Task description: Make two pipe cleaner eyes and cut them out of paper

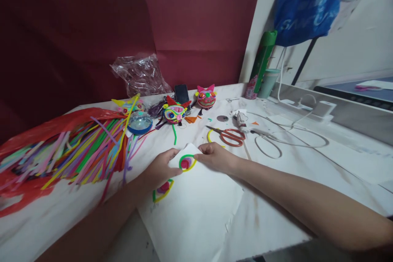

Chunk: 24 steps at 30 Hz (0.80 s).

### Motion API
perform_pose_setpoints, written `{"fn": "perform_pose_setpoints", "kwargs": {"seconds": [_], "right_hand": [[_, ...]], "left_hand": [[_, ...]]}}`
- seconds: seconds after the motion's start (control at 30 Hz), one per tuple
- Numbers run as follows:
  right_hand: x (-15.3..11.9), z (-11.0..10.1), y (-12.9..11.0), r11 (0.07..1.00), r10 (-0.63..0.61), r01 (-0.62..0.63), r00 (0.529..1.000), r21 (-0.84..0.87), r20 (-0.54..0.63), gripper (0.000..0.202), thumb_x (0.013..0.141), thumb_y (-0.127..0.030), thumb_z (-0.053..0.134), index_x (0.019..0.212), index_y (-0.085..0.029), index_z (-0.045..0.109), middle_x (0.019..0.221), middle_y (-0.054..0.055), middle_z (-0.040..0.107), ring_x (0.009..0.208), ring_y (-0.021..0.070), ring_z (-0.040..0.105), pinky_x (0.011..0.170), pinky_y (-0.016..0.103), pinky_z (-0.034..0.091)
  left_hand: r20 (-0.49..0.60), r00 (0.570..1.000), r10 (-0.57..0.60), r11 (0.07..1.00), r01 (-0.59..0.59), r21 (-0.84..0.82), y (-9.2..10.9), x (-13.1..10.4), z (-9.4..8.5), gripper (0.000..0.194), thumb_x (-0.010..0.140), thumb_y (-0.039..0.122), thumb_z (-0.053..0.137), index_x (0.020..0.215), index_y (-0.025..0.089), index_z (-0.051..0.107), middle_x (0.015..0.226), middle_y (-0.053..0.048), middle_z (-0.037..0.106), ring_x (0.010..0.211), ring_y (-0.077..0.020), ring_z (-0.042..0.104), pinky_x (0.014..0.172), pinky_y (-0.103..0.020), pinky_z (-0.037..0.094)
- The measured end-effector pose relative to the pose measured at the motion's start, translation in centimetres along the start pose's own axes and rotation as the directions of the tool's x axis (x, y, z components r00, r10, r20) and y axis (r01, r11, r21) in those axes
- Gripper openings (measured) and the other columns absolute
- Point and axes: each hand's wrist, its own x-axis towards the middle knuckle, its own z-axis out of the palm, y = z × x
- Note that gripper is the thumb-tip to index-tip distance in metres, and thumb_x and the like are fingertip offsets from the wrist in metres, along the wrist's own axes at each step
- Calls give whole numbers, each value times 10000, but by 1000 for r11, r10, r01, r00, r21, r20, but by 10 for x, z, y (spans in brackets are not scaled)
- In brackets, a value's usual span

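My left hand (162,166) pinches white paper (202,196) from the left, its thumb beside an eye-shaped piece (186,163) of fuzzy stems, green and yellow outside with red and purple within. From the right, my right hand (214,156) grips the same paper, thumb at the piece's upper right edge. A second, similar eye shape (163,190) lies lower left on the sheet, close to my left wrist. Beyond my right hand are orange-handled scissors (232,136) and a yellow stem strip (210,136).
Coloured fuzzy stems (89,153) spill from a red plastic bag (61,123) at left, beside a round blue-rimmed container (139,123). Two decorated animal heads (174,113) and a phone (182,94) stand at the back. A glue gun (241,119) and looping cable (307,141) lie right.
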Motion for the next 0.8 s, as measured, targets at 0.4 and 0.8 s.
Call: {"fn": "perform_pose_setpoints", "kwargs": {"seconds": [0.4, 0.8], "right_hand": [[0, 1, 2, 999, 31, -31, 999, 20, 16, 387, 679, -512, 678, 604, -161, 533, 491, -75, 380, 458, 57, 280, 416, 205, 198], [0, -1, 0, 985, 86, -93, 995, 142, 56, 300, 618, -401, 756, 632, -146, 597, 508, -59, 524, 449, 57, 396, 417, 187, 272]], "left_hand": [[62, 998, 9, 999, -12, 42, 1, -1, -1, 372, 574, 179, 600, 946, 194, 578, 899, 4, 680, 925, -241, 604, 801, -307, 465], [62, 997, 51, 997, -55, 60, -6, 1, -2, 344, 589, 150, 604, 929, 205, 591, 899, 7, 687, 925, -227, 620, 813, -308, 473]]}}
